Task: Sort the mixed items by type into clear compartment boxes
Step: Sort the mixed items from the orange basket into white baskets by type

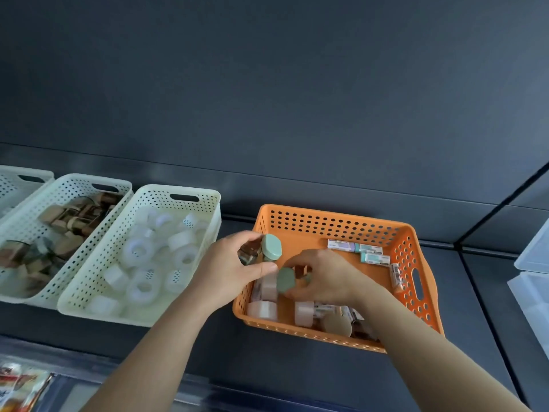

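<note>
An orange perforated basket (332, 221) sits at centre right with mixed items: small boxes (371, 254), pale tape rolls (264, 309) and jars. My left hand (228, 272) grips a small glass jar with a green lid (271, 246) over the basket's left rim. Inside the basket, my right hand (323, 278) holds another green-lidded jar (285, 280). To the left stands a pale green basket (190, 194) full of white tape rolls (142, 254). Further left, another pale basket (89, 181) contains brown and glass items (71, 218).
A third pale basket (17, 176) shows at the far left edge. Clear plastic boxes (531, 278) stand at the right edge. A colourful packet (20, 385) lies at the bottom left. All rest on a dark shelf (297, 370) against a dark wall.
</note>
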Demonstrator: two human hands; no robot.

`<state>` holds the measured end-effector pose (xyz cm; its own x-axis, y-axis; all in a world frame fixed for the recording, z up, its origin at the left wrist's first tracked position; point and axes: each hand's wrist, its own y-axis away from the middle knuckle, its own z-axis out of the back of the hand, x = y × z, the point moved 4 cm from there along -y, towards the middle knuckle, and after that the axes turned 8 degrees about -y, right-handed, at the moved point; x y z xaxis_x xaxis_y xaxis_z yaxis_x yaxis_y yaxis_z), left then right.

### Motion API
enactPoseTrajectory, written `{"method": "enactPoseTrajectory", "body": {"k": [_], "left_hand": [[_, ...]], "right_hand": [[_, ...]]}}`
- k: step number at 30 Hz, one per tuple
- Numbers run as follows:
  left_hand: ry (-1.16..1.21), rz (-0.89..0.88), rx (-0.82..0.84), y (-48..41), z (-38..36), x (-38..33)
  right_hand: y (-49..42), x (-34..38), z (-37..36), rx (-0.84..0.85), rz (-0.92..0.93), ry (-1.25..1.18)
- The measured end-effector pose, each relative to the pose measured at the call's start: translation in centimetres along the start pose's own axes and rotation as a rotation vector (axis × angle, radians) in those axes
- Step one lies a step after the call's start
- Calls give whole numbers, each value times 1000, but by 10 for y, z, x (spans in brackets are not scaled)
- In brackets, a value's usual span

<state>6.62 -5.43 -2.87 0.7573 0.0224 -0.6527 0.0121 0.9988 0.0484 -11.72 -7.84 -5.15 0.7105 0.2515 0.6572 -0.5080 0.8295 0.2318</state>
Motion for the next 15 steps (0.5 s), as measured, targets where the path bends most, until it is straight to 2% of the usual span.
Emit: {"method": "enactPoseTrajectory", "body": {"k": [4,7,12,15], "left_hand": [[123,3,-136,11,27,3],[182,23,-270,21,64,14],[152,132,-440,35,143,78],[15,249,-457,35,188,142]], "right_hand": [[-1,18,32,-272,94,-176],[-8,52,41,-406,163,-254],[-43,120,15,-392,249,-343],[-77,156,-10,-380,247,-337]]}}
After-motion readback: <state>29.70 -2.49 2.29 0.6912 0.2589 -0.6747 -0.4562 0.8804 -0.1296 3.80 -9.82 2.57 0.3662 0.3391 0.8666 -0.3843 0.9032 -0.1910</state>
